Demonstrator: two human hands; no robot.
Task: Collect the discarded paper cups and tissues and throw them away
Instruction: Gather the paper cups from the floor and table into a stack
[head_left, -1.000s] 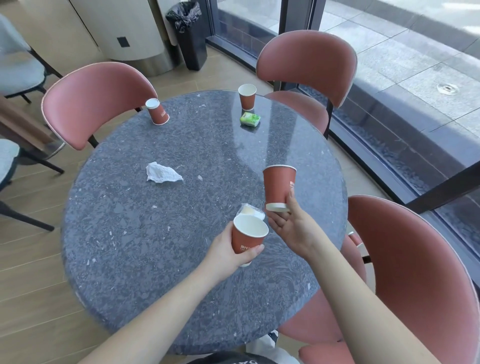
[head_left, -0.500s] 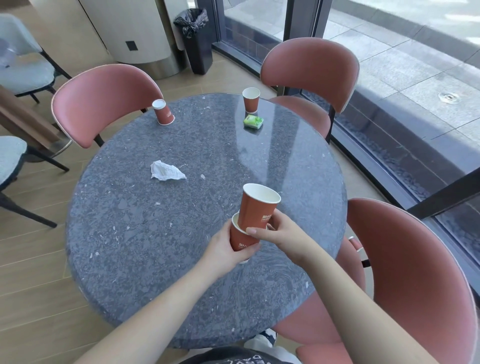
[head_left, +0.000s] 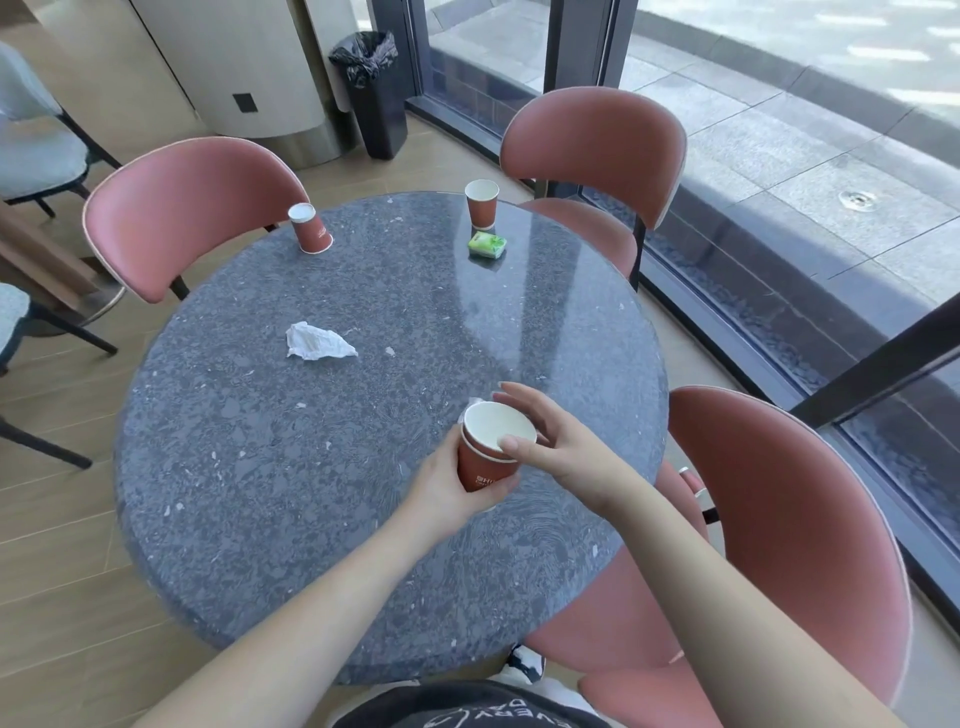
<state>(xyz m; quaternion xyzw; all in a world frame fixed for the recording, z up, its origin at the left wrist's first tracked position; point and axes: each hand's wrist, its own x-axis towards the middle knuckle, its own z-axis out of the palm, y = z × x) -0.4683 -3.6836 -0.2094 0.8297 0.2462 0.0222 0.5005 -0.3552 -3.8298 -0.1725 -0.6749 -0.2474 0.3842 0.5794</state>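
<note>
Two red paper cups (head_left: 485, 467) are nested one inside the other above the near right part of the round grey table (head_left: 260, 467). My left hand (head_left: 457, 488) grips the outer cup from below. My right hand (head_left: 550, 441) holds the inner cup's rim between thumb and fingers. A bit of white stuff (head_left: 474, 402) peeks out behind the cups. A crumpled white tissue (head_left: 317, 343) lies at the table's left middle. One red cup (head_left: 310, 228) stands upside down at the far left, and another red cup (head_left: 481, 204) stands upright at the far edge.
A green tissue pack (head_left: 487, 244) lies just in front of the upright cup. Pink chairs (head_left: 171, 208) ring the table. A black bin (head_left: 371, 93) with a bag liner stands on the floor beyond the table, next to the glass wall (head_left: 779, 260).
My right hand turned its cup upright and pushed it down into the cup in my left hand, so the two are now fully nested.
</note>
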